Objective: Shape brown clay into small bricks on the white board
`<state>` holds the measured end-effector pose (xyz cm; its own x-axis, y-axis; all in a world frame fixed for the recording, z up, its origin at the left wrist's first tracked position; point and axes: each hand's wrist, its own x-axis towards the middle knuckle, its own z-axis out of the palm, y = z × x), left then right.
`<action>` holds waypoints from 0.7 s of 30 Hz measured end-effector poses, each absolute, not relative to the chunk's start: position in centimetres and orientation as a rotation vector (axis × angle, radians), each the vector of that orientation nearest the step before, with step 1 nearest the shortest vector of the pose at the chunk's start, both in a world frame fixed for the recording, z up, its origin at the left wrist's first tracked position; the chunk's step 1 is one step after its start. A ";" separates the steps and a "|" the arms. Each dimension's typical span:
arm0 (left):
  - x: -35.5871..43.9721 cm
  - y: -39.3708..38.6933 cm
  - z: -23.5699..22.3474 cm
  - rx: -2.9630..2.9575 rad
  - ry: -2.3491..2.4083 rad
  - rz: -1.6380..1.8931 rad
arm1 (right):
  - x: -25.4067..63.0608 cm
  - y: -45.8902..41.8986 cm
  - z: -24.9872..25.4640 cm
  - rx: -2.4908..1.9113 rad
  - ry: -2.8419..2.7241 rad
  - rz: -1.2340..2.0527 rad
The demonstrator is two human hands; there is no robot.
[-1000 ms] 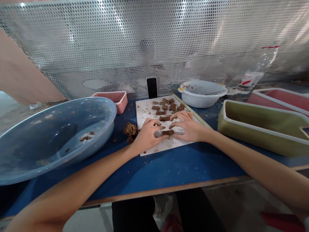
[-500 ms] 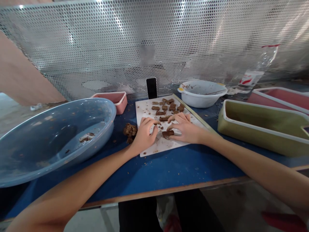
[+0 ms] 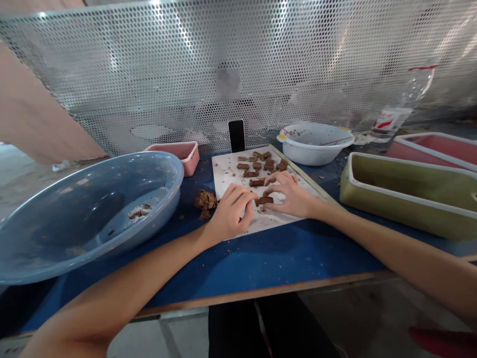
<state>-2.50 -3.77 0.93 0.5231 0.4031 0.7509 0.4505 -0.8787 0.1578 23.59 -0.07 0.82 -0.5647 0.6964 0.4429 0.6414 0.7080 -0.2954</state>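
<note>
A short, dark brown clay-like block [image 3: 264, 201] lies near the front of a white board [image 3: 233, 174]. My right hand [image 3: 292, 197] has its thumb and fingers curled around the block's right end. My left hand [image 3: 233, 213] is closed, with its fingertips at the block's left end; whether anything is pinched in them is hidden. Just behind is another brown block [image 3: 257, 182]. Several smaller brown pieces [image 3: 269, 164] lie farther back on the board, with crumbs among them. Left of my left hand, a crumbly brown lump [image 3: 205, 200] rests on the blue table [image 3: 261, 268].
A large blue basin [image 3: 149, 248] stands at left, a pink tub [image 3: 192, 159] behind it. A phone [image 3: 236, 135] leans upright behind the board. To the right are a white basin [image 3: 313, 154], a green trough [image 3: 395, 199], a pink trough [image 3: 439, 149] and a plastic bottle [image 3: 391, 122].
My left hand has moved right, bringing its fingertips to the block's left end. My right hand's fingers have closed in around the block, which sits slightly farther back and turned straighter.
</note>
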 end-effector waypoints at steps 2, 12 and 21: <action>-2.6 -4.0 0.9 -2.710 -0.618 -1.284 | 23.6 0.6 1.2 -1.037 -2.342 0.123; -2.6 -3.6 0.1 -2.848 -0.419 -1.105 | 18.0 6.0 3.5 -1.175 -2.359 0.124; -2.4 -3.5 -0.1 -2.808 -0.414 -1.177 | 13.7 9.5 1.6 -1.261 -2.303 0.158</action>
<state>-2.40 -3.50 -0.12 0.6705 0.2193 0.7087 0.2720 -0.9614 0.0402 13.68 9.52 1.59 -0.4422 0.8151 0.3742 0.7563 0.5631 -0.3329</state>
